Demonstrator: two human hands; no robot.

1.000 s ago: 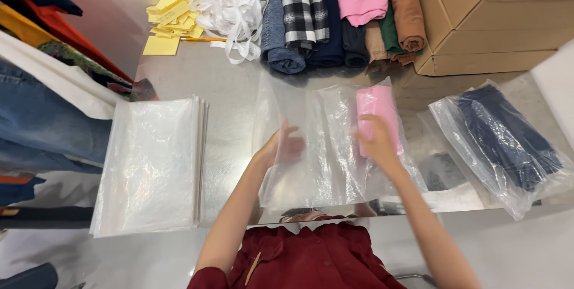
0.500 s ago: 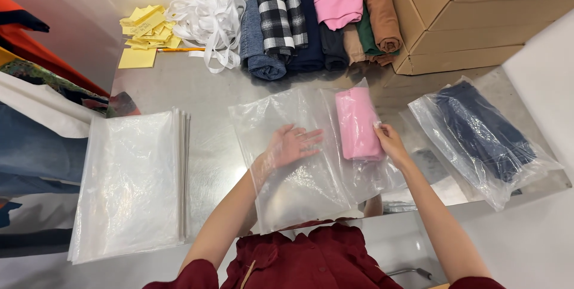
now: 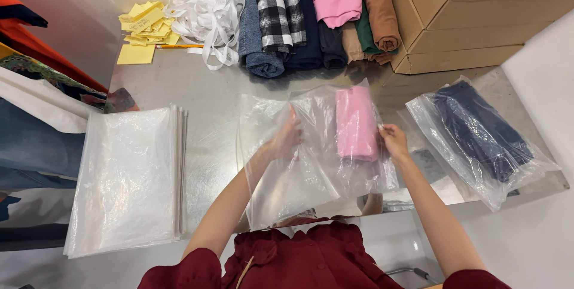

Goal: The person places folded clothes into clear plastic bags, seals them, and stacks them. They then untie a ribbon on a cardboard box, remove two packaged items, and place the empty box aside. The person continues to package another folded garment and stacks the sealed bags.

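A clear plastic bag [image 3: 299, 175] lies on the metal table [image 3: 209, 98] in front of me, with a rolled pink garment [image 3: 356, 123] inside its right part. My left hand [image 3: 286, 138] is inside or under the bag's film, fingers closed on the plastic near the middle. My right hand [image 3: 393, 141] grips the bag's right edge, next to the pink garment.
A stack of empty clear bags [image 3: 128, 178] lies at the left. A bagged dark blue garment [image 3: 481, 130] lies at the right. Rolled clothes [image 3: 317, 17], white ribbons [image 3: 206, 17], yellow notes [image 3: 142, 32] and cardboard boxes [image 3: 478, 14] line the back. Hanging clothes [image 3: 30, 115] at far left.
The pink garment has slid deeper into the bag. My left hand moved right and up inside the bag; my right hand shifted from the garment to the bag's right edge.
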